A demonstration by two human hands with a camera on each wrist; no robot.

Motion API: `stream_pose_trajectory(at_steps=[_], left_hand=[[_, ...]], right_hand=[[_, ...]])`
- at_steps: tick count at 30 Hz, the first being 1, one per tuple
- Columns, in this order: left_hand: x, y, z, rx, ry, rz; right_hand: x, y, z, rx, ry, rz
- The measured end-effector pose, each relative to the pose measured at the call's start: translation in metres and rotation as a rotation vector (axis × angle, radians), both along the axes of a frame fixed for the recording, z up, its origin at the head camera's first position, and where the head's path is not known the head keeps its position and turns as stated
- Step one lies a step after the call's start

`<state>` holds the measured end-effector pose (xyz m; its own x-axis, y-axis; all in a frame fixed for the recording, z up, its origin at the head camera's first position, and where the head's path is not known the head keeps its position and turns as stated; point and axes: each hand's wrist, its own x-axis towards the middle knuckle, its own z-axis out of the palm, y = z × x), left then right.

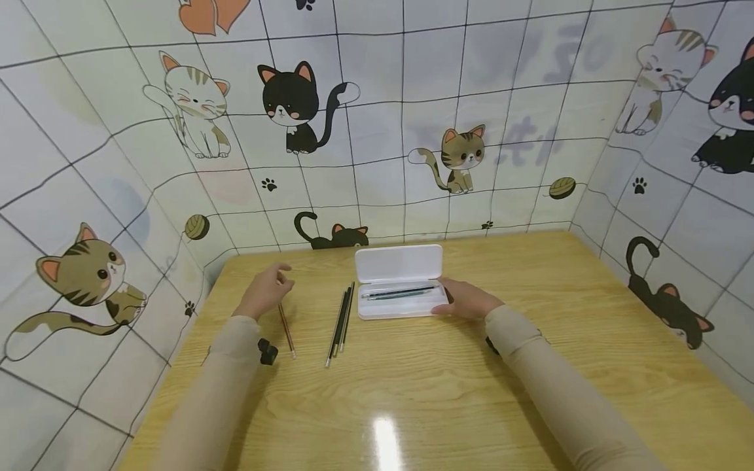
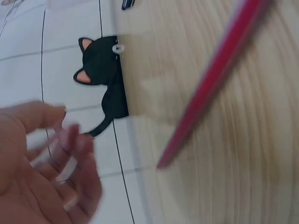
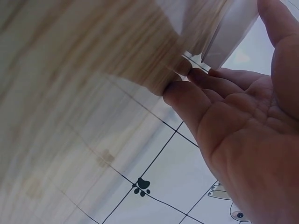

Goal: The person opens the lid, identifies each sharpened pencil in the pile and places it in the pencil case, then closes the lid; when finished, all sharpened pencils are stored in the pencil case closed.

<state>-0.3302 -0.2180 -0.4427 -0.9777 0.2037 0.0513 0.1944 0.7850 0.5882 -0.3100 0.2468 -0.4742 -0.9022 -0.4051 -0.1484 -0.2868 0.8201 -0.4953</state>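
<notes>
A white pencil case (image 1: 399,263) stands with its lid raised near the table's back edge, and a few dark pencils (image 1: 397,294) lie in its tray. My right hand (image 1: 469,300) holds the case's right end, the thumb at the near corner and the fingers round the far side. In the right wrist view, the fingers reach to the white case wall (image 3: 229,39). My left hand (image 1: 264,292) is at the far end of a red pencil (image 1: 287,332), fingers loosely bent and nothing between them. The left wrist view shows this red pencil (image 2: 205,93) apart from the fingers.
Several dark pencils (image 1: 340,326) lie side by side between the red pencil and the case. The wooden table (image 1: 448,392) meets a cat-patterned cloth (image 1: 377,144) at the back and sides. A dark wrist-worn device (image 1: 268,352) shows beside the left sleeve.
</notes>
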Motion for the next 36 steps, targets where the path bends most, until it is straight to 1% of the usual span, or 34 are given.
stream_pose_trajectory(at_steps=[3, 4, 7, 10, 13, 16, 20, 24, 28, 32, 36], left_hand=[[0.007, -0.012, 0.003, 0.036, -0.139, 0.076], [0.008, -0.015, 0.003, 0.037, -0.187, 0.091], [0.011, -0.018, 0.002, 0.023, -0.324, 0.109], [0.011, -0.018, -0.003, 0.011, -0.41, 0.126], [0.015, -0.015, -0.006, -0.011, -0.421, 0.135], [0.018, -0.01, -0.005, -0.081, -0.396, 0.153], [0.02, -0.003, -0.004, -0.154, -0.373, 0.139], [0.021, 0.0, -0.007, -0.191, -0.334, 0.1], [0.021, 0.001, -0.009, -0.192, -0.313, 0.075], [0.021, 0.002, -0.008, -0.18, -0.332, 0.065], [0.021, 0.001, -0.009, -0.198, -0.329, 0.099]], right_hand=[[0.0, 0.001, 0.0, 0.0, 0.003, 0.004], [0.0, 0.0, 0.0, -0.001, 0.003, 0.005], [0.0, 0.0, 0.001, -0.002, 0.001, 0.011], [0.0, 0.0, 0.001, -0.009, -0.004, 0.017], [0.001, -0.001, 0.0, -0.01, -0.008, 0.023], [0.002, -0.002, 0.001, -0.004, -0.009, 0.017], [0.002, 0.0, 0.002, 0.002, -0.006, 0.007], [0.001, 0.0, 0.002, -0.003, 0.001, 0.014], [0.001, 0.0, 0.002, 0.0, 0.002, 0.013], [0.002, 0.0, 0.001, 0.004, 0.009, 0.011], [0.002, -0.002, 0.0, 0.007, 0.015, 0.017]])
